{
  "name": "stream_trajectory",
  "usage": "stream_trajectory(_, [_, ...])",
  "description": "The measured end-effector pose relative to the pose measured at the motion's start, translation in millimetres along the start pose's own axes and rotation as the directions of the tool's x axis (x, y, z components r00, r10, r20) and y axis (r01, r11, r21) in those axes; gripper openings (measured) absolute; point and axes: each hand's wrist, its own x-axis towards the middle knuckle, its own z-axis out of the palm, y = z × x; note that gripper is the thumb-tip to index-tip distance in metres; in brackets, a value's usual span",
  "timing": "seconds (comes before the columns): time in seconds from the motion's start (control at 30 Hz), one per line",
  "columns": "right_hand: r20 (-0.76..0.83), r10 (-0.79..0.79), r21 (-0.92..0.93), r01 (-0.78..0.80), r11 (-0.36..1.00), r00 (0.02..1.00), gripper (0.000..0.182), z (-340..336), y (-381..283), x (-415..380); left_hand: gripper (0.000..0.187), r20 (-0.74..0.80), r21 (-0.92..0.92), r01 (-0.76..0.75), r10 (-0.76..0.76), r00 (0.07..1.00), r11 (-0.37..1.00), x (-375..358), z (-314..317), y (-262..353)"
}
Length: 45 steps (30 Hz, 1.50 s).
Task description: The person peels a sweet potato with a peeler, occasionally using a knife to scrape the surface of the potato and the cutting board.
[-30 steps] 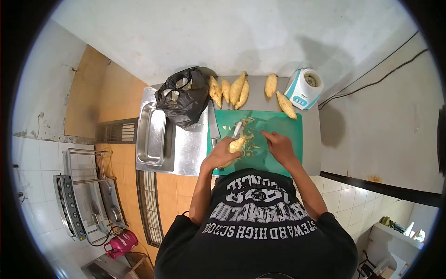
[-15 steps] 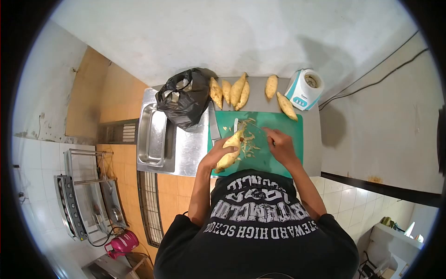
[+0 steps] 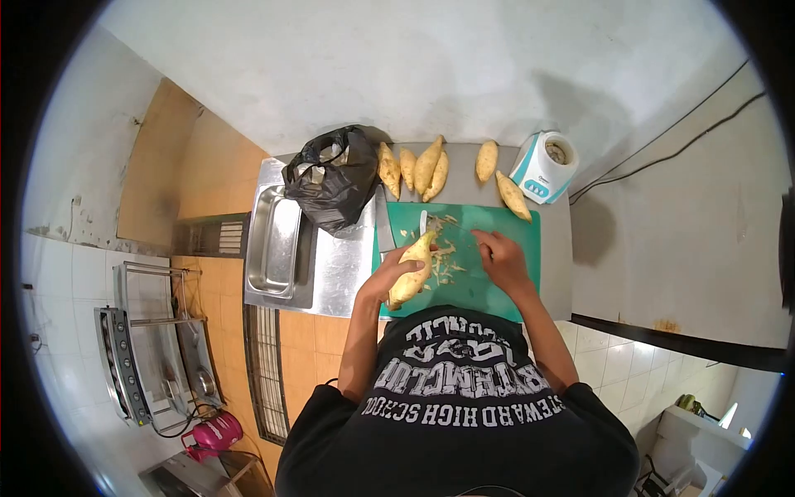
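Observation:
My left hand (image 3: 383,280) is wrapped round a partly peeled yellow sweet potato (image 3: 411,275), tilted over the left part of the green cutting board (image 3: 489,286). Just beyond its tip is a small white object (image 3: 423,222), perhaps a tool's handle. My right hand (image 3: 503,261) is over the right half of the board, fingers pinched together; what they hold, if anything, is too small to tell. Thin peelings (image 3: 447,269) are scattered between the hands. A large knife (image 3: 383,224) lies along the board's left edge.
Several unpeeled sweet potatoes (image 3: 426,166) lie behind the board, two more toward the right (image 3: 513,197). A black plastic bag (image 3: 335,182) stands at the back left, beside a steel sink (image 3: 275,240). At the back right is a white and blue appliance base (image 3: 544,168).
The view has shifted slightly, so the counter items sit a little lower. Both hands keep nearly the same pose, and the sweet potato stays in my left hand.

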Motion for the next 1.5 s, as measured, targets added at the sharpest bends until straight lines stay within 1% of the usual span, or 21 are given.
stream_trajectory(0.1, [-0.042, 0.055, 0.045, -0.053, 0.998, 0.998, 0.026, -6, -4, 3, 0.066, -0.017, -0.015, -0.011, 0.011, 1.000, 1.000, 0, 0, 0])
stream_trajectory(0.17, [-0.069, -0.030, 0.041, 0.033, 0.999, 0.997, 0.026, -5, -7, 5, 0.066, -0.016, -0.025, -0.011, 0.011, 1.000, 1.000, 0, 0, -3])
stream_trajectory(0.27, [-0.013, -0.026, -0.016, 0.026, 1.000, 1.000, 0.027, 0, 0, 1, 0.065, 0.020, -0.006, -0.010, 0.010, 1.000, 1.000, 2, -2, -3])
stream_trajectory(0.4, [-0.057, 0.027, 0.045, -0.024, 0.999, 0.998, 0.027, -6, -6, 5, 0.066, 0.025, -0.022, 0.004, -0.004, 1.000, 1.000, 0, -2, 0])
stream_trajectory(0.5, [-0.068, -0.017, 0.006, 0.017, 1.000, 0.998, 0.025, -7, -8, 4, 0.066, 0.032, -0.022, -0.002, 0.002, 0.999, 1.000, 2, 1, 0])
stream_trajectory(0.57, [-0.009, -0.023, -0.035, 0.023, 0.999, 1.000, 0.025, -4, -2, 3, 0.066, 0.031, -0.017, -0.015, 0.015, 0.999, 1.000, 3, 0, 0])
stream_trajectory(0.63, [-0.011, -0.023, -0.036, 0.022, 0.999, 1.000, 0.024, -8, 2, 2, 0.067, 0.011, 0.024, -0.036, 0.036, 0.999, 0.999, 3, -1, 0])
stream_trajectory(0.7, [-0.010, -0.010, -0.042, 0.009, 0.999, 1.000, 0.024, -11, 2, 1, 0.068, -0.003, 0.012, -0.032, 0.032, 0.999, 0.999, 0, -2, 2])
stream_trajectory(0.73, [-0.042, -0.006, -0.036, 0.004, 0.999, 0.999, 0.023, -13, 3, 3, 0.068, -0.015, 0.001, -0.027, 0.027, 1.000, 1.000, 0, -1, 3])
stream_trajectory(0.77, [-0.074, 0.000, -0.031, -0.003, 1.000, 0.997, 0.021, -15, 2, 4, 0.068, -0.010, -0.001, -0.022, 0.022, 1.000, 1.000, 1, -1, 2])
stream_trajectory(0.9, [-0.062, -0.014, 0.006, 0.015, 1.000, 0.998, 0.021, -9, -7, 8, 0.069, 0.017, 0.004, -0.035, 0.034, 0.999, 0.999, 4, 0, 1])
stream_trajectory(0.97, [0.030, 0.023, 0.070, -0.025, 0.997, 0.999, 0.021, -4, -4, 4, 0.070, 0.027, 0.000, -0.049, 0.048, 0.998, 0.999, 4, -2, 4])
stream_trajectory(1.0, [0.029, 0.013, 0.071, -0.015, 0.997, 0.999, 0.021, -6, -6, 8, 0.070, 0.013, 0.012, -0.057, 0.057, 0.998, 0.998, 4, -2, 5])
stream_trajectory(1.07, [0.003, 0.143, 0.236, -0.139, 0.962, 0.990, 0.020, -11, -12, 8, 0.071, 0.001, 0.020, -0.056, 0.056, 0.998, 0.998, 1, 0, 4])
stream_trajectory(1.1, [0.004, 0.147, 0.234, -0.144, 0.961, 0.989, 0.020, -12, -13, 8, 0.071, -0.014, 0.022, -0.049, 0.049, 0.999, 0.999, 0, 1, 5])
stream_trajectory(1.17, [-0.003, 0.129, 0.140, -0.127, 0.982, 0.992, 0.019, -13, -14, 11, 0.072, -0.026, 0.026, -0.040, 0.041, 0.999, 0.999, -1, 1, 4])
stream_trajectory(1.3, [0.046, 0.110, 0.163, -0.116, 0.980, 0.993, 0.019, -12, -17, 9, 0.071, 0.014, 0.011, -0.029, 0.029, 0.999, 1.000, -3, -5, -6])
stream_trajectory(1.37, [0.085, 0.165, 0.174, -0.178, 0.968, 0.983, 0.018, -21, -21, 10, 0.071, 0.036, 0.006, -0.028, 0.028, 0.999, 1.000, -2, -6, -10])
stream_trajectory(1.4, [0.082, 0.166, 0.172, -0.178, 0.969, 0.983, 0.018, -21, -23, 9, 0.071, 0.036, -0.002, -0.034, 0.034, 0.999, 0.999, -3, -4, -9])
stream_trajectory(1.47, [-0.028, 0.181, 0.201, -0.171, 0.964, 0.983, 0.016, -20, -26, 11, 0.071, 0.043, -0.004, -0.042, 0.043, 0.998, 0.999, -3, -3, -8])
stream_trajectory(1.5, [-0.033, 0.183, 0.198, -0.173, 0.965, 0.983, 0.016, -19, -24, 7, 0.072, 0.047, -0.016, -0.042, 0.043, 0.998, 0.999, -4, -3, -8])
